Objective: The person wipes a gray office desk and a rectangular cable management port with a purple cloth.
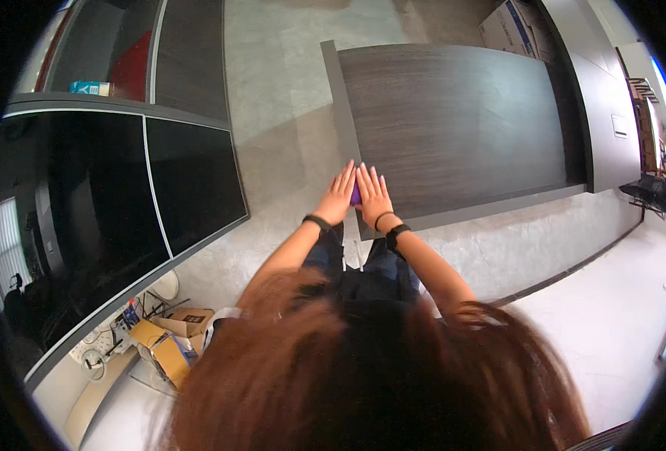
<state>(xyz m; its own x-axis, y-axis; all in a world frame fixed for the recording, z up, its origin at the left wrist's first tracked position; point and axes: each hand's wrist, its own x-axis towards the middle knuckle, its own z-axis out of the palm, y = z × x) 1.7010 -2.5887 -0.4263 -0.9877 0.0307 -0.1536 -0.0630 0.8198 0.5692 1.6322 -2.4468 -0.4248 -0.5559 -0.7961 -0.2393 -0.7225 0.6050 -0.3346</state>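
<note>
My left hand [336, 199] and my right hand [375, 198] are side by side in front of my body, backs up, fingers stretched forward. Between them a small patch of a purple object [356, 195] shows. Both hands hold it; the palms and fingers cover the rest, so I cannot tell its kind or whether it also touches what is below. Behind the hands is the grey rim [345, 124] of a long panel with a dark wood-grain top [453, 124]. A dark band circles each wrist.
Left of me stands a cabinet with glossy black doors [85, 218]; a blue and white box [91, 88] sits on its open shelf. Cardboard boxes [171, 346] and assorted gear are at the lower left. A printed carton [509, 31] stands beyond the panel. A grey unit [607, 113] rises at right.
</note>
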